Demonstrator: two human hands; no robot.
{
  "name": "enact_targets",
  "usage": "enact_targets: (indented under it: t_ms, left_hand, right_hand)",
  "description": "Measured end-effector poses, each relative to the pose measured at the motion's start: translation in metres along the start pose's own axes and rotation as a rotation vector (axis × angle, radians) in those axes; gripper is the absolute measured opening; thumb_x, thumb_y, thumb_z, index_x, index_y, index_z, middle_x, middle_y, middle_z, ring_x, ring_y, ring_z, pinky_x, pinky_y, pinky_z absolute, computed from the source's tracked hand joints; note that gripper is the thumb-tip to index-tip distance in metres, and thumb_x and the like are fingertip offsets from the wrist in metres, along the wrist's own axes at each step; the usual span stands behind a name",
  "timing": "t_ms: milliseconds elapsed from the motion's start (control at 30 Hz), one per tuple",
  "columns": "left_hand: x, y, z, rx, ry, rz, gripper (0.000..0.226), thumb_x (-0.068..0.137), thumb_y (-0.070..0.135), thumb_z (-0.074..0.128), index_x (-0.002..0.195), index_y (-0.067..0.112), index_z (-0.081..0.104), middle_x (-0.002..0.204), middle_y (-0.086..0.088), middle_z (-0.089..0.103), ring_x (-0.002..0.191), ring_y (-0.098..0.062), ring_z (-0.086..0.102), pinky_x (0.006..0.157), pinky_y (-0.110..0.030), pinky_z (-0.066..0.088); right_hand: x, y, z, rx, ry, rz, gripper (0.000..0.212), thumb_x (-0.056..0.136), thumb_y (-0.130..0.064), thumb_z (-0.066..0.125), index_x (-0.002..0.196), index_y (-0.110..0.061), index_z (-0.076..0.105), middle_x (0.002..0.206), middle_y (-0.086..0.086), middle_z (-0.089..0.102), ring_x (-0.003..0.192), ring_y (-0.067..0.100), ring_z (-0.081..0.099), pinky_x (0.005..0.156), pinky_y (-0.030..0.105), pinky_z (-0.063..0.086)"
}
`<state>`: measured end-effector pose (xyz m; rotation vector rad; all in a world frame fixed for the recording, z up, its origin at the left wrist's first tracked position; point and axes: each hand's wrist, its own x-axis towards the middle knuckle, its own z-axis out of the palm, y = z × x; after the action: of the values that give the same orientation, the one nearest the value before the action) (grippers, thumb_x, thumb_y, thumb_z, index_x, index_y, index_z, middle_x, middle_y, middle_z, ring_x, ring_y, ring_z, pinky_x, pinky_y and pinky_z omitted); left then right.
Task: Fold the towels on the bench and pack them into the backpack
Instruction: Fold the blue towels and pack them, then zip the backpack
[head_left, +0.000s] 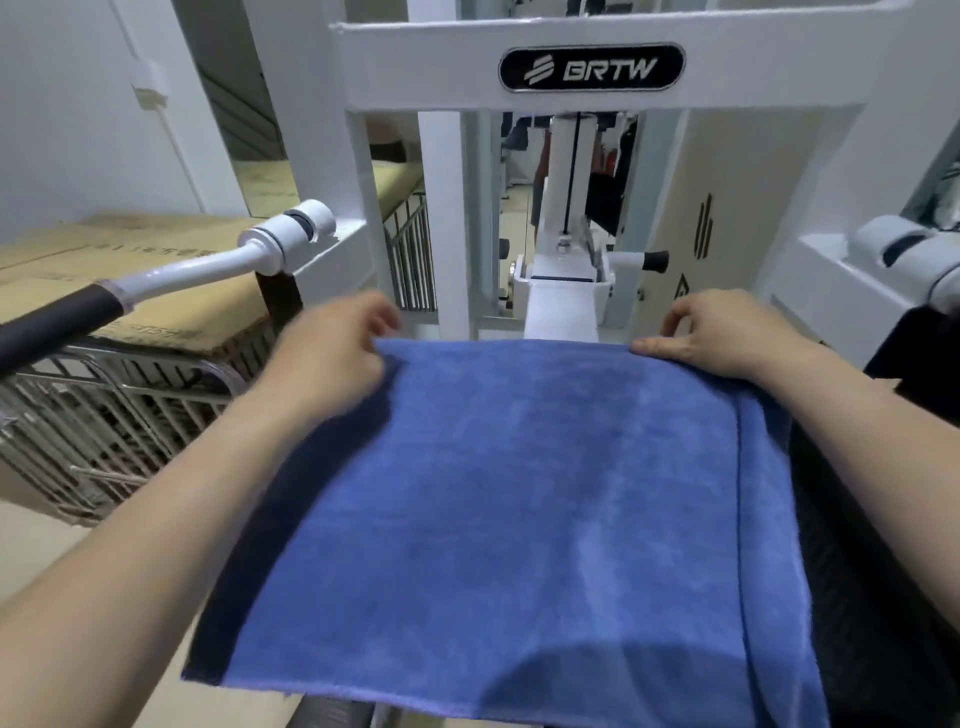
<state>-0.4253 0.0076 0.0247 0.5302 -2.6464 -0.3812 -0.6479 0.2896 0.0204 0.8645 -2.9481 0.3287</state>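
Observation:
A blue towel (519, 509) lies spread over the dark bench (244, 571), which shows as a dark strip along the towel's left side. My left hand (332, 353) pinches the towel's far left corner. My right hand (727, 332) pinches the far right corner, thumb lying along the far edge. A folded-over layer shows along the towel's right side. No backpack is clearly visible; a dark shape (914, 353) sits at the right edge.
A white gym machine frame (592, 67) stands right behind the bench. Its handle with a black grip (67, 317) juts out at the left. Cardboard boxes (104, 270) rest on a metal wire rack (104, 415) at the left.

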Motion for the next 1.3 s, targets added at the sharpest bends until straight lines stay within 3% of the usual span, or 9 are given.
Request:
enact_targets:
  t_ms: [133,200,333,433,667,800,933,1133,1300]
  left_hand:
    - [-0.063,0.084,0.04,0.136,-0.466,0.443,0.051,0.09,0.06,0.031,0.137,0.043,0.034,0.15,0.006,0.034,0.139,-0.019,0.029,0.112,-0.049,0.028]
    - [-0.087,0.104,0.058,0.15,-0.423,0.455,0.051,0.093,0.058,0.021,0.143,0.046,0.02,0.159,0.007,0.016,0.147,-0.02,0.012,0.116,-0.053,0.015]
    - [-0.11,0.124,0.072,-0.08,-0.159,0.592,0.036,0.089,0.031,0.04,0.12,0.031,0.059,0.13,0.0,0.06,0.119,-0.025,0.056,0.096,-0.043,0.048]
    - [-0.128,0.152,0.073,-0.166,-0.193,0.633,0.027,0.086,0.043,0.049,0.104,0.031,0.066,0.111,0.01,0.062,0.1,-0.017,0.057,0.081,-0.038,0.052]
    - [-0.17,0.225,0.067,-0.002,-0.301,0.502,0.07,0.064,0.088,0.037,0.093,0.025,0.044,0.094,0.004,0.04,0.089,-0.021,0.038,0.078,-0.04,0.034]
    - [-0.199,0.241,0.098,0.207,-0.246,0.553,0.068,0.058,0.068,0.064,0.099,0.014,0.059,0.094,-0.01,0.054,0.081,-0.025,0.041,0.068,-0.039,0.033]
    - [-0.211,0.241,0.12,0.304,-0.072,0.571,0.039,0.082,0.019,0.035,0.107,0.01,0.064,0.097,-0.014,0.061,0.085,-0.028,0.049,0.071,-0.04,0.048]
    - [-0.201,0.242,0.117,0.171,0.202,0.636,0.021,0.075,0.033,0.067,0.085,0.015,0.062,0.073,-0.003,0.052,0.064,-0.022,0.046,0.056,-0.033,0.03]
    - [-0.194,0.271,0.117,-0.109,0.278,0.398,0.024,0.084,0.033,0.05,0.065,0.018,0.048,0.062,0.0,0.048,0.053,-0.02,0.045,0.047,-0.03,0.031]
  right_hand:
    - [0.002,0.014,0.01,0.042,-0.035,0.039,0.06,0.087,-0.068,0.043,0.07,-0.015,0.066,0.073,0.004,0.066,0.08,0.028,0.062,0.067,0.033,0.046]
    - [-0.004,0.024,0.004,0.223,-0.112,0.069,0.055,0.086,-0.065,0.049,0.067,-0.017,0.068,0.072,-0.001,0.066,0.077,0.02,0.062,0.07,0.032,0.046]
    - [-0.018,0.038,-0.025,0.309,-0.273,0.045,0.039,0.074,-0.059,0.071,0.099,-0.029,0.072,0.097,-0.011,0.065,0.097,0.014,0.059,0.094,0.034,0.046]
    - [-0.033,0.047,-0.036,0.288,-0.32,0.129,0.042,0.073,-0.04,0.081,0.111,-0.032,0.064,0.102,-0.002,0.061,0.1,0.021,0.058,0.097,0.038,0.047]
    - [-0.072,0.071,-0.012,0.899,0.016,0.442,0.016,0.083,-0.009,0.071,0.072,-0.007,0.059,0.06,0.004,0.047,0.051,0.013,0.039,0.041,0.018,0.033]
    - [-0.082,0.068,0.004,1.166,0.179,0.568,0.013,0.089,-0.01,0.064,0.078,-0.008,0.058,0.067,0.01,0.053,0.058,0.021,0.052,0.047,0.021,0.044]
    - [-0.077,0.073,0.011,0.914,0.304,0.573,0.038,0.09,-0.015,0.059,0.057,-0.016,0.04,0.061,0.007,0.043,0.052,0.018,0.041,0.048,0.024,0.033]
    - [-0.067,0.088,0.028,0.695,0.361,0.511,0.043,0.094,-0.024,0.053,0.054,-0.015,0.041,0.058,0.005,0.041,0.057,0.021,0.041,0.054,0.029,0.033]
    - [-0.058,0.107,0.032,0.977,0.343,0.476,0.026,0.087,-0.024,0.056,0.063,-0.012,0.052,0.065,0.008,0.044,0.059,0.019,0.042,0.057,0.029,0.035]
